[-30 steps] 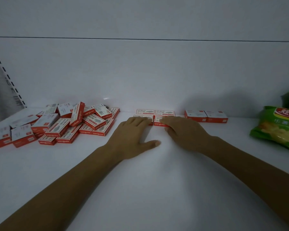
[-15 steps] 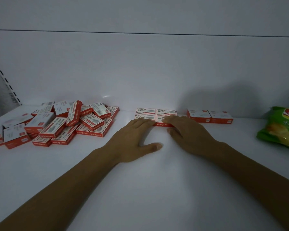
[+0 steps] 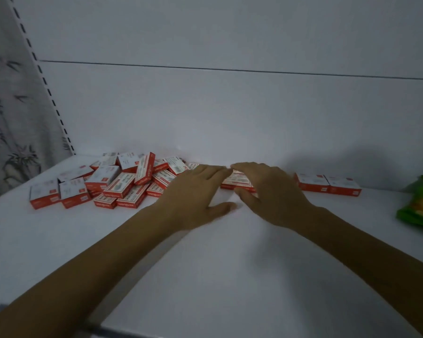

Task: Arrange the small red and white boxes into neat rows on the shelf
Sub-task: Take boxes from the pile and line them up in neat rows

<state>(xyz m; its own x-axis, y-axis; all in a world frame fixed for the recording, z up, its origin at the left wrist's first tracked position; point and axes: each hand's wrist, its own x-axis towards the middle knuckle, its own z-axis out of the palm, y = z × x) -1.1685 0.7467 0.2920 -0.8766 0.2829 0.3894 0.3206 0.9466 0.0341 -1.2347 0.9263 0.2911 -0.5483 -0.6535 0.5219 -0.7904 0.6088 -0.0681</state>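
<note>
Squaring the box block (image 3: 237, 182) at twelve o'clock, I pressed my left hand (image 3: 193, 196) and right hand (image 3: 274, 191) flat, fingers (image 3: 211, 173) straight; next probably meant fetching from the ten-o'clock pile (image 3: 122, 181).

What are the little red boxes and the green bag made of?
Little red boxes: probably thin printed cardboard, fairly matte, with sharp folded edges and flat faces.
Green bag: likely glossy plastic film; it looks crinkled and catches the light.
</note>
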